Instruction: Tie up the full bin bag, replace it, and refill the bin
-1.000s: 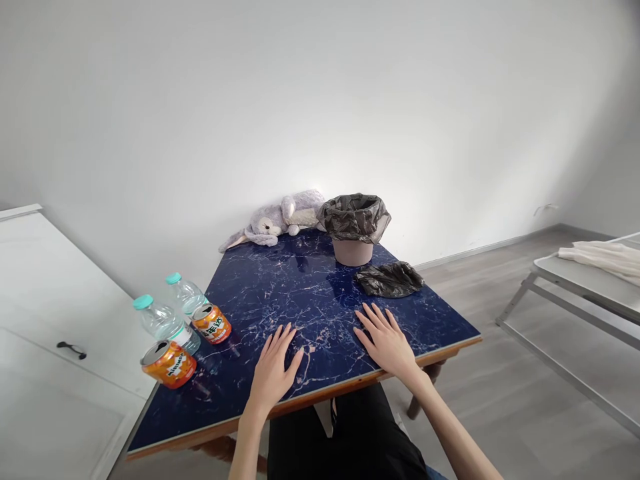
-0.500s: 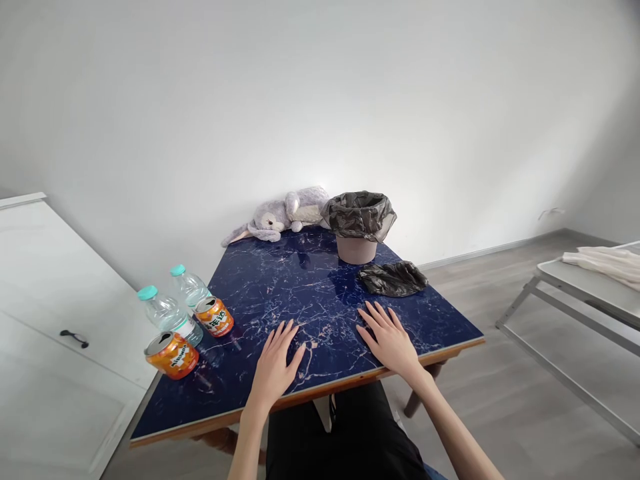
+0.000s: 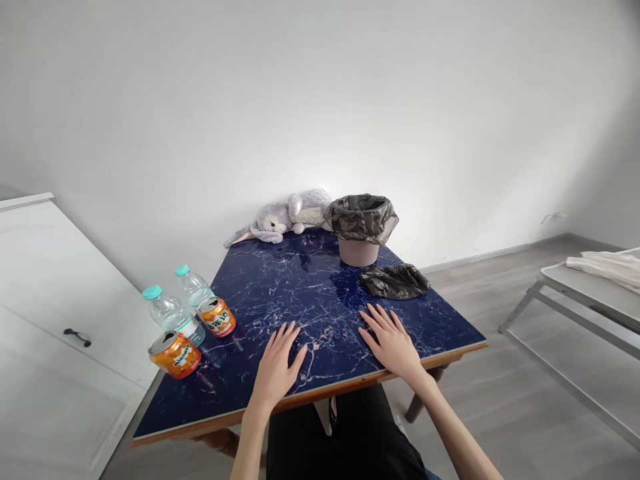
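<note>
Both my left hand (image 3: pixel 277 367) and my right hand (image 3: pixel 391 343) lie flat near the front edge of a blue marbled table (image 3: pixel 300 287), fingers stretched out and holding nothing. Just beyond my right hand is a crumpled black plastic bag (image 3: pixel 395 281). Behind that bag stands a small bin (image 3: pixel 358 253), lined with a black bin bag (image 3: pixel 363 220) folded over its rim. To the left of my left hand are two opened orange soda cans, a nearer can (image 3: pixel 176 355) and a farther can (image 3: pixel 217 317). Beside them stand two clear bottles with teal caps, a nearer bottle (image 3: pixel 170 310) and a farther bottle (image 3: pixel 193 285).
A grey plush toy (image 3: pixel 285 217) lies along the table's far edge by the white wall. On the left is a white cabinet (image 3: pixel 55 347) with a dark handle. A folding table (image 3: pixel 590 287) on the right bears a pale cloth (image 3: pixel 605 268).
The whole view has shifted very slightly. My hands rest in the same places on the table, and no object has moved.
</note>
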Tool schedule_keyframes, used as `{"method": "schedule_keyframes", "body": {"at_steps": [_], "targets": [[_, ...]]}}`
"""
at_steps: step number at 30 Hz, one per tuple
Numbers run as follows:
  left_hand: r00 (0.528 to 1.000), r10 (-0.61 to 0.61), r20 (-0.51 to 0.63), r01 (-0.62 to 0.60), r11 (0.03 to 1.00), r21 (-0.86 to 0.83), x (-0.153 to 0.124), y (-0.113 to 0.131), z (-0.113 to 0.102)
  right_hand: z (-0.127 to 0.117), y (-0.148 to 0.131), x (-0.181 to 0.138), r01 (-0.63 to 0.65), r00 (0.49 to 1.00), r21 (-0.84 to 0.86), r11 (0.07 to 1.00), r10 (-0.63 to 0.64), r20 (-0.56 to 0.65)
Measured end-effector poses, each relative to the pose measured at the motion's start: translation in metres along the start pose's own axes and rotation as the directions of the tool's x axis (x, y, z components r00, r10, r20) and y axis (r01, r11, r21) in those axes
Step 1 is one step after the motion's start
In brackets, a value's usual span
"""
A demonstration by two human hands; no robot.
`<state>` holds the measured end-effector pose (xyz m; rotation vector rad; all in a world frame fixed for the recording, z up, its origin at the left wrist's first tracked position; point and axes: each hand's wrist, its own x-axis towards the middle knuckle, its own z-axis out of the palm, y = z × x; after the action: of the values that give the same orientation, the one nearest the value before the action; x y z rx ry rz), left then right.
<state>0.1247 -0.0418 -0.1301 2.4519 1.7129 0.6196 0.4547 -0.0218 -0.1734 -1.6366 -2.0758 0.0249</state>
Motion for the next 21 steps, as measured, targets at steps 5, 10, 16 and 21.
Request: {"method": "schedule_keyframes", "body": {"at_steps": [5, 10, 16, 21], "targets": [[1.0, -0.001, -0.005, 0.001, 1.0, -0.008, -0.001, -0.0003, 0.0004, 0.0002, 0.0001, -0.0001, -0.001, 1.0, -0.001, 1.0, 0.001, -0.001], [1.0, -0.015, 0.006, 0.015, 1.0, -0.01, -0.0019, 0.0006, -0.0006, 0.0011, 0.0008, 0.0001, -0.001, 1.0, -0.001, 1.0, 0.001, 0.003], [1.0, -0.009, -0.001, 0.009, 1.0, -0.014, -0.0028, 0.0017, -0.0008, 0.0023, 0.0015, -0.0007, -0.002, 1.0, 0.003, 1.0, 0.002, 0.006], [1.0, -0.008, -0.011, 0.008, 1.0, -0.017, -0.0029, 0.0027, -0.002, 0.0032, 0.0024, -0.0006, 0.006, 1.0, 0.01, 1.0, -0.006, -0.002]]}}
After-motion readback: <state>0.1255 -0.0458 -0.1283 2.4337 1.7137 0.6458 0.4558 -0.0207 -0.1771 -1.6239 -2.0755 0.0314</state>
